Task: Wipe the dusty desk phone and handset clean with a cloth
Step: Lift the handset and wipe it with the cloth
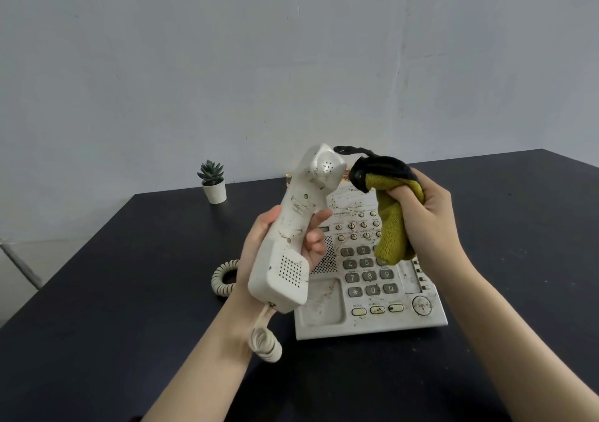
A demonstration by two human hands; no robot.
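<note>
Handset (293,227) off its cradle, held up over the left part of the desk phone (372,279), earpiece end up and tilted toward the cloth, speckled with dark grime. Gripped round the middle by the left hand (275,243), thumb on the near side, fingers curled round the far side. Coiled cord (264,340) hanging from the lower end, looping back along the table. Yellow-green cloth (389,214) with black edging bunched in the right hand (428,204), fingers clenched tight around it, black end just beside the earpiece, loose tail hanging over the keypad. Phone body flat on the dark table (129,292), dirty, cradle bare. Small potted succulent (212,181) near the wall, well apart.
</note>
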